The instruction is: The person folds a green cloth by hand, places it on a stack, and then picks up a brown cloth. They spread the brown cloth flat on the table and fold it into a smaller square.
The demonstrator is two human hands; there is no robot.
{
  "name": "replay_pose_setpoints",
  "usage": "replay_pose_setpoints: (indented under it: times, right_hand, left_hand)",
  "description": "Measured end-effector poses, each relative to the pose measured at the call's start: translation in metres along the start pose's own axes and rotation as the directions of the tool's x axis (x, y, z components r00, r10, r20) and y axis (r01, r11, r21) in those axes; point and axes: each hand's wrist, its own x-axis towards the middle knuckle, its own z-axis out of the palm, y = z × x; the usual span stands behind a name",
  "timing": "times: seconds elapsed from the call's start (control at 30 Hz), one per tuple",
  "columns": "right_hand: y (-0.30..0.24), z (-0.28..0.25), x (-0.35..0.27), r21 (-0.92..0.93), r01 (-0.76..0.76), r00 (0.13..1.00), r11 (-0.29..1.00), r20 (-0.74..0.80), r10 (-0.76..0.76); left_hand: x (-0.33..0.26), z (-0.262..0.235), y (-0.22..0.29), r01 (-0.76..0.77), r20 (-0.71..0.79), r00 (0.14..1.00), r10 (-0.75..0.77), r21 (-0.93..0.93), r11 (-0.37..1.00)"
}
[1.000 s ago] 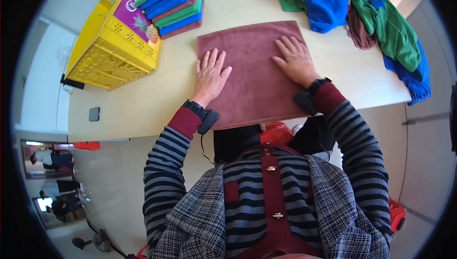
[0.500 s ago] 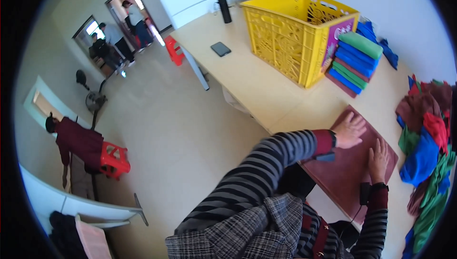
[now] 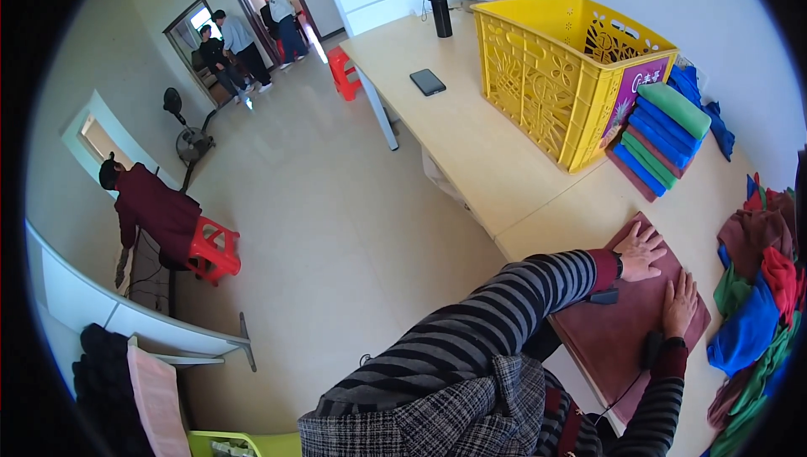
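A maroon cloth [image 3: 618, 339] lies spread flat along the near edge of the table, its far corner pointing away from me. My left hand [image 3: 640, 253] rests palm down on its far part, fingers stretched out. Nearer to the cloth's right edge, my right hand [image 3: 679, 306] also presses flat, its fingers extended forward. Neither hand grips anything. Beyond the cloth stands a stack of folded cloths [image 3: 660, 142] in green, blue and maroon, against the yellow crate's end.
The yellow plastic crate [image 3: 538, 79] occupies the table's far part. Loose crumpled cloths [image 3: 748, 314] heap up at the right. A phone [image 3: 428, 82] and black cylinder [image 3: 440, 13] are farther left. A red stool [image 3: 214, 251] supports a seated person; others stand by the doorways.
The whole view has shifted, so the table and crate sit lower and farther right. Both hands stay flat on the maroon cloth, with little visible movement over it.
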Motion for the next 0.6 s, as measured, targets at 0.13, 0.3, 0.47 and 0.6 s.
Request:
replay_pose_setpoints:
  times: [0.13, 0.3, 0.47, 0.6]
  right_hand:
    - [0.03, 0.003, -0.006, -0.032, -0.054, 0.998, 0.998, -0.018, 0.053]
    - [0.046, -0.006, -0.015, -0.132, -0.11, 0.994, 0.985, 0.01, 0.112]
    - [0.069, 0.012, -0.016, -0.154, -0.135, 0.991, 0.979, -0.03, 0.132]
    - [0.086, 0.025, -0.017, -0.135, -0.229, 0.973, 0.964, -0.039, 0.226]
  left_hand:
    - [0.002, -0.007, -0.002, 0.139, 0.008, 0.99, -0.139, 0.012, 0.99]
    - [0.003, -0.012, -0.018, 0.271, 0.035, 0.962, -0.272, 0.036, 0.962]
    - [0.001, -0.012, -0.024, 0.375, -0.004, 0.927, -0.375, 0.044, 0.926]
    - [-0.005, -0.015, -0.028, 0.426, -0.036, 0.905, -0.424, 0.075, 0.902]
